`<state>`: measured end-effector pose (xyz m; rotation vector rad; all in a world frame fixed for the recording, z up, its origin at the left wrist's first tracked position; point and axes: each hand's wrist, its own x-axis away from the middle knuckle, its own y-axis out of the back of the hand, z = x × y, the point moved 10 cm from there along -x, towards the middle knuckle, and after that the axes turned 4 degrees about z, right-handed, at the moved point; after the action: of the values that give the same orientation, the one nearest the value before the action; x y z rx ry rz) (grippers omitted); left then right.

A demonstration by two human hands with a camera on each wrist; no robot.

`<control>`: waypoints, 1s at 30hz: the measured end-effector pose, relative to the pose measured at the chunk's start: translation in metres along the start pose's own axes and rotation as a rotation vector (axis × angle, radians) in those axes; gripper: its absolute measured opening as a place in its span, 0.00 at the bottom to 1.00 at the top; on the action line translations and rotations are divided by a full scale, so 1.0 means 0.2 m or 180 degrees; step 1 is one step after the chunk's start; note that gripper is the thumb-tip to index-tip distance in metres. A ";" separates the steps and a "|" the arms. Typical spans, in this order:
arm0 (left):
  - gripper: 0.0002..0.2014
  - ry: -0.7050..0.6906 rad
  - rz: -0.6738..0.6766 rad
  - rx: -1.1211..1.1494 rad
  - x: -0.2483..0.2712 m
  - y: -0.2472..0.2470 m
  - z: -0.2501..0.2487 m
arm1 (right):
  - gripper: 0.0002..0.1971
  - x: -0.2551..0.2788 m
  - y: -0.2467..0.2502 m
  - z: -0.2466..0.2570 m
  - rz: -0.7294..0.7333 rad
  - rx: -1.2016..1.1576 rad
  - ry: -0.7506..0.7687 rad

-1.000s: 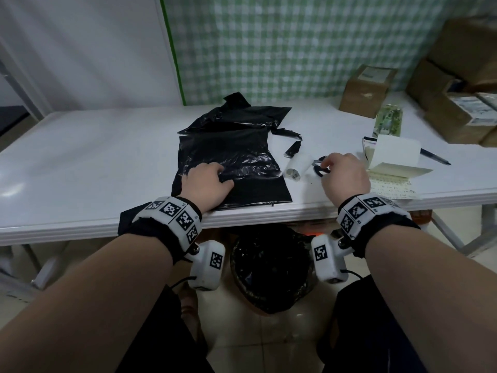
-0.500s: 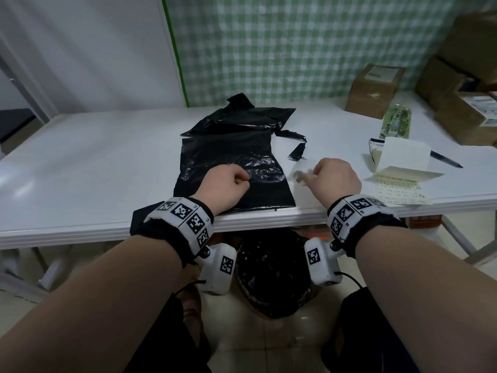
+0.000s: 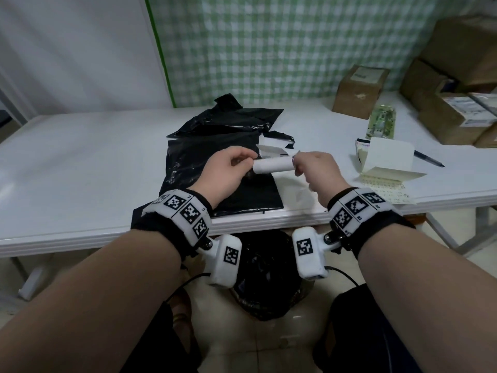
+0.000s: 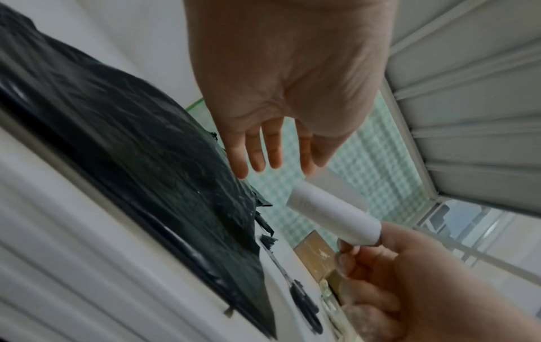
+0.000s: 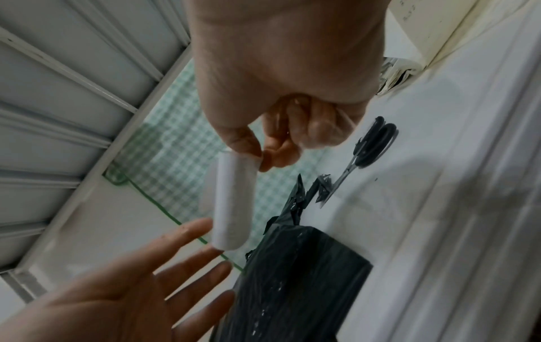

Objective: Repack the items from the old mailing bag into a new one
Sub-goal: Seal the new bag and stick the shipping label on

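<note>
A short white paper-wrapped roll [image 3: 273,166] hangs level above the table, over the right edge of a flat black mailing bag [image 3: 215,181]. My right hand [image 3: 314,170] pinches the roll's right end between thumb and forefinger [image 5: 249,143]. My left hand [image 3: 228,170] is at the roll's left end; its fingers [image 4: 257,157] are straight and spread, just short of the roll [image 4: 333,219]. Behind the flat bag lies a crumpled, torn black bag [image 3: 228,122].
Black-handled scissors [image 5: 366,152] lie on the white table [image 3: 80,170] right of the bags, with torn black scraps. A folded paper pad [image 3: 387,157], a pen [image 3: 427,158], a green packet [image 3: 382,125] and cardboard boxes [image 3: 357,90] stand right. A black-lined bin [image 3: 269,273] sits under the table edge.
My right hand has taken the white roll off the table and raised it. My left hand has left the flat black bag, risen to the roll's left end and straightened its fingers.
</note>
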<state>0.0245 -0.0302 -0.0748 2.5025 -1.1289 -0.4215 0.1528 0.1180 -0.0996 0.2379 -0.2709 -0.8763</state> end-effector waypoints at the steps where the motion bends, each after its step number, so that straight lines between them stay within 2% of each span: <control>1: 0.08 0.0089 0.0017 0.0246 0.00 0.00 0.01 | 0.12 0.01 -0.02 -0.01 0.0104 -0.0070 -0.0061; 4: 0.08 0.0355 0.0175 0.0888 0.02 -0.03 0.05 | 0.13 0.03 -0.08 -0.02 0.0372 -0.0138 -0.0166; 7: 0.08 0.0418 0.0264 0.1308 0.04 -0.01 0.06 | 0.12 0.06 -0.15 -0.01 0.0702 -0.0223 -0.0215; 13: 0.28 0.0538 0.0228 0.1080 0.06 0.07 0.13 | 0.06 0.11 -0.30 0.00 0.1309 -0.0079 -0.0289; 18: 0.34 0.0529 0.0330 0.0932 0.08 0.12 0.15 | 0.09 0.12 -0.37 0.01 0.1546 -0.0047 -0.0419; 23: 0.38 0.0465 0.0231 0.0946 0.07 0.20 0.15 | 0.08 0.15 -0.49 0.00 0.2008 0.0473 -0.0464; 27: 0.43 0.0388 0.0068 0.0710 0.03 0.29 0.18 | 0.06 0.11 -0.52 0.01 0.1833 0.0734 -0.0309; 30: 0.44 0.0475 -0.0371 0.0538 -0.02 0.42 0.23 | 0.07 0.07 -0.50 0.05 0.1501 0.0794 -0.0226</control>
<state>-0.0533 -0.0882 -0.0786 2.7043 -1.0020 -0.1717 0.0863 0.0449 -0.1205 0.3572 -0.4813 -0.3830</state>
